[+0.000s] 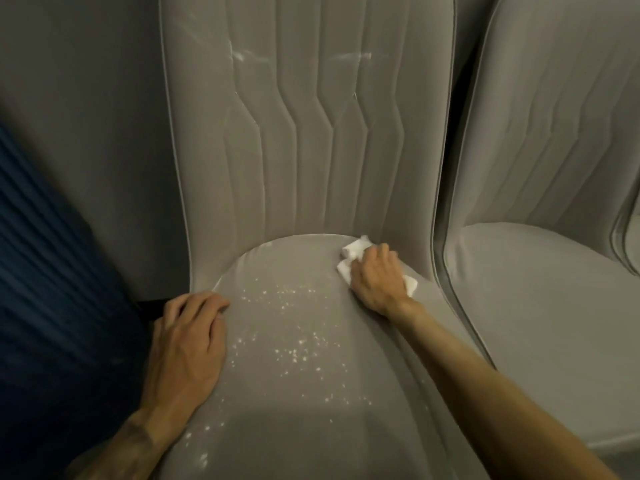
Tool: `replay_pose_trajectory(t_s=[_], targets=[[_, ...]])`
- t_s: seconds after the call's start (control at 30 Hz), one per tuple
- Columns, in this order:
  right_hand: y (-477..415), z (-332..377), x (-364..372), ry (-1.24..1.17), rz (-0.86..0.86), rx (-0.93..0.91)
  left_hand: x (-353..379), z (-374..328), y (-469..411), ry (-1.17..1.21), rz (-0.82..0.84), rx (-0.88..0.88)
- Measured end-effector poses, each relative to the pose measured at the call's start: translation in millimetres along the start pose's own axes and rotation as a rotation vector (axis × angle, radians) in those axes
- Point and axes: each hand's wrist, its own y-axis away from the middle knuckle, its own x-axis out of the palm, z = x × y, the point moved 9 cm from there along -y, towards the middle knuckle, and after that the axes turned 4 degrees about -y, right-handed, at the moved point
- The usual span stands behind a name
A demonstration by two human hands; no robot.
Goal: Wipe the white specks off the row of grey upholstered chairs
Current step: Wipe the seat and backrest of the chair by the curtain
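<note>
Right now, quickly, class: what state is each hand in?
Left hand: open, resting on the left edge of the seat, holding nothing.
Right hand: closed on the white cloth, at the back of the seat.

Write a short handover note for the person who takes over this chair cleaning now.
Left hand rests on the left edge of the seat, holding nothing.
Right hand grips the white cloth at the seat's back right.
Done: little on this seat.
Left to do: white specks lie across the seat's middle and front, white streaks on the backrest.
The next chair, to the right, shows no specks.
</note>
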Motion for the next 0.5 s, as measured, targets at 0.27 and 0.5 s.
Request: replay_pose_trajectory(t_s=[0.27,0.5], targets=[[-5.8,-32.6,-13.9,0.043,-0.024,0.065,0.2,2.7,-0.4,-0.022,0.004,-0.010],[24.6,74.4,10.8,-0.133,0.052,-0.373,-2.9,-3.1,0.9,-0.044,-0.006,0.013]])
